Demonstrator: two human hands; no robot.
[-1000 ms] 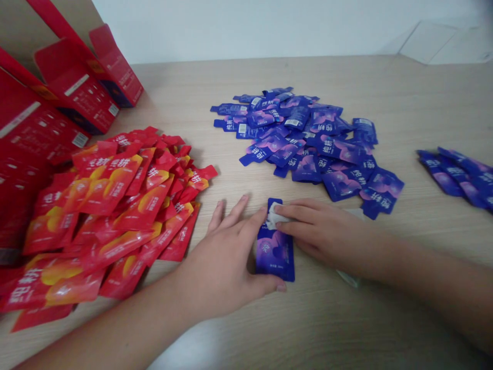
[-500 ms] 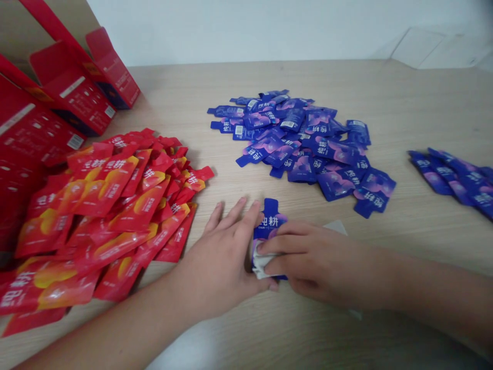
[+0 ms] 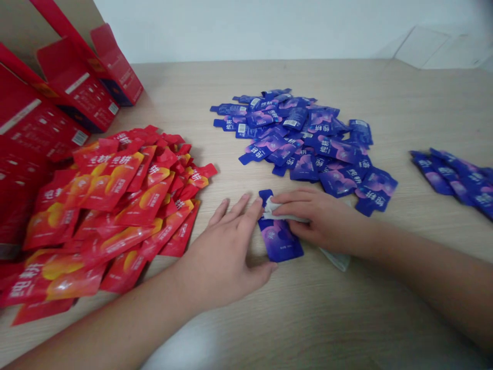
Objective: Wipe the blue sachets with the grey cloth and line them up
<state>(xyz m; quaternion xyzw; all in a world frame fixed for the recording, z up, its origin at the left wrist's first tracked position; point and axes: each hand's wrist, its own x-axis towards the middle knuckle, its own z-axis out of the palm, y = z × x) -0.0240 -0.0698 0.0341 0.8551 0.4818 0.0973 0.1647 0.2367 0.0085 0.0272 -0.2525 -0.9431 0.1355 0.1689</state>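
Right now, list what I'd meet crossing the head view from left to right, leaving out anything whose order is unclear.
Pile of red-and-orange sachets → left hand → single blue sachet → right hand, holding a white cloth → small group of blue sachets.

Surface (image 3: pixel 173 95): pale wood, fine grain running roughly crosswise, its far edge meeting a plain, whitish-blue wall (image 3: pixel 269 31). Upper right: a pale, angular, see-through-looking object (image 3: pixel 427 49) is standing by the wall; material unclear. Light is falling softly; a bluish-white sheen is showing on the surface near the bottom, left of centre, while the lower right is lying dimmer. Top right corner is darkening. Floor, windows and lamp: outside view.
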